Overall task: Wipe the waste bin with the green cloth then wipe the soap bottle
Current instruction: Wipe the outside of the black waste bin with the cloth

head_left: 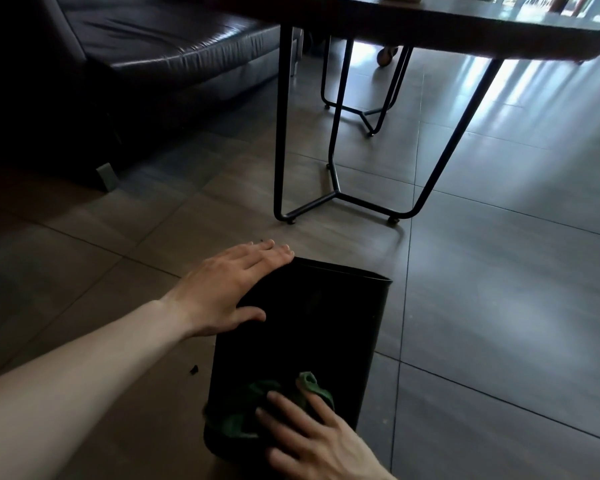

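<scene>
A black waste bin (323,327) lies tipped on its side on the tiled floor, its open mouth pointing away from me. My left hand (229,289) rests flat on the bin's upper left edge near the rim, fingers stretched out. My right hand (312,434) presses a crumpled green cloth (257,407) against the bin's side near its base. The soap bottle is not in view.
A dark table on thin black metal legs (333,192) stands just beyond the bin. A dark leather sofa (136,57) fills the upper left. Small dark crumbs (194,369) lie on the floor left of the bin. Open tiled floor stretches to the right.
</scene>
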`<act>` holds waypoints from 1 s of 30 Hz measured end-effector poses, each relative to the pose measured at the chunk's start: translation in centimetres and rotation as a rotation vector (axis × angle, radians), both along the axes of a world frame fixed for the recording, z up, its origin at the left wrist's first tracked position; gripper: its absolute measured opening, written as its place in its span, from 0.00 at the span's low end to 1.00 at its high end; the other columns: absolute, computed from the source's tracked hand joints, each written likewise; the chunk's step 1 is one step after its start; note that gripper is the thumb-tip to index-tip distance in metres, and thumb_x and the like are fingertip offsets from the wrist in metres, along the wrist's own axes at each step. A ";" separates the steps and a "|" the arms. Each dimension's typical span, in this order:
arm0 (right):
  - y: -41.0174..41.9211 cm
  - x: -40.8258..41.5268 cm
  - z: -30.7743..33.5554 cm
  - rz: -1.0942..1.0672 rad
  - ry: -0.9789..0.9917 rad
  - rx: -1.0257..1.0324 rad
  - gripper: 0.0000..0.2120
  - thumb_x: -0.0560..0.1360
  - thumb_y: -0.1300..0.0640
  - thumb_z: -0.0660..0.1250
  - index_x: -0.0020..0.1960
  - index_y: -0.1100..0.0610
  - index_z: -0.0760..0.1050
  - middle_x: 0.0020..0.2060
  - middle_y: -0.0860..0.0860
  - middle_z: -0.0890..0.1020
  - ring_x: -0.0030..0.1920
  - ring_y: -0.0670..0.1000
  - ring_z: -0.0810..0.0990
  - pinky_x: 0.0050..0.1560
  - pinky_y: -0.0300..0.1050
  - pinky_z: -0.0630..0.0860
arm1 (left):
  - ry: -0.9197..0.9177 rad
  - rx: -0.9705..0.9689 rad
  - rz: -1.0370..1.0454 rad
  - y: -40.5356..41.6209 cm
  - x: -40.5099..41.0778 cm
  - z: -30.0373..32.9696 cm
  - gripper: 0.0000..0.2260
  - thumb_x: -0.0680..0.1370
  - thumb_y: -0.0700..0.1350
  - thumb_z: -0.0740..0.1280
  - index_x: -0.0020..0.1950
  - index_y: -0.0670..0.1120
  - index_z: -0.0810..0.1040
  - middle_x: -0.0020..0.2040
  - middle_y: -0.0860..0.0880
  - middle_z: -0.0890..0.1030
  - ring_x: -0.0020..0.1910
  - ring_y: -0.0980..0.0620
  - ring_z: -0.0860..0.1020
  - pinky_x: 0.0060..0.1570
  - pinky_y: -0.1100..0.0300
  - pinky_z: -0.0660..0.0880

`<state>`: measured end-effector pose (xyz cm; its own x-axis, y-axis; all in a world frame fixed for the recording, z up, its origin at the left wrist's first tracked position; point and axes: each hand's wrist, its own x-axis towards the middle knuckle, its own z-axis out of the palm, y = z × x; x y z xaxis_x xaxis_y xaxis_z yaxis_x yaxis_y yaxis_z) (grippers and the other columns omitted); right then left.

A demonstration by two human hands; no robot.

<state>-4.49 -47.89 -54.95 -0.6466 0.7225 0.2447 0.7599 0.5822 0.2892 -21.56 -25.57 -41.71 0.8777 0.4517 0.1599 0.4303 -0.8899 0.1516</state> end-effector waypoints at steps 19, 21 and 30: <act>0.8 2.6 2.9 -0.082 0.143 0.020 0.14 0.84 0.57 0.60 0.66 0.49 0.79 0.72 0.54 0.78 0.77 0.59 0.70 0.71 0.62 0.73 | -0.049 -0.016 0.051 -0.8 -0.5 0.3 0.42 0.71 0.55 0.77 0.80 0.55 0.59 0.79 0.58 0.63 0.79 0.57 0.58 0.78 0.61 0.52; 2.7 3.8 5.3 -0.233 0.282 0.075 0.15 0.80 0.57 0.66 0.66 0.51 0.81 0.73 0.56 0.76 0.77 0.60 0.70 0.72 0.65 0.71 | -0.046 -0.022 0.056 -0.8 -0.4 0.3 0.42 0.71 0.54 0.77 0.80 0.55 0.59 0.79 0.58 0.63 0.79 0.56 0.59 0.79 0.59 0.53; 3.6 2.0 6.7 -0.198 0.261 0.016 0.11 0.79 0.53 0.67 0.60 0.48 0.82 0.68 0.51 0.81 0.72 0.56 0.77 0.69 0.57 0.76 | -0.033 -0.051 0.061 -0.6 -0.4 0.3 0.41 0.71 0.49 0.76 0.80 0.56 0.60 0.79 0.58 0.64 0.79 0.56 0.60 0.78 0.53 0.59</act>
<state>-2.48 -44.31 -48.26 -0.4077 0.8227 0.3963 0.9077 0.4122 0.0781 -22.00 -26.19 -41.44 0.8429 0.5124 0.1641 0.4775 -0.8530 0.2108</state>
